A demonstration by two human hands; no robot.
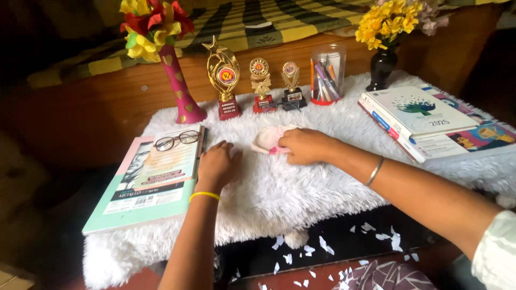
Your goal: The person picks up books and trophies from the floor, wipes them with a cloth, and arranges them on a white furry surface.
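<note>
My right hand (304,146) presses a small pink and white cloth (267,140) flat against the white furry table cover (301,182), near the middle of the table. My left hand (216,167) rests palm down on the fur just left of it, fingers loosely curled, holding nothing. It lies beside a stack of books (150,180) with a pair of glasses (176,139) on top. A yellow band circles my left wrist, a metal bangle my right forearm.
Along the back stand a pink vase of paper flowers (183,91), three small trophies (259,86), a clear pen holder (327,75) and a black vase with yellow flowers (382,64). Books (424,121) lie stacked at the right. White paper scraps (322,247) litter the dark floor below.
</note>
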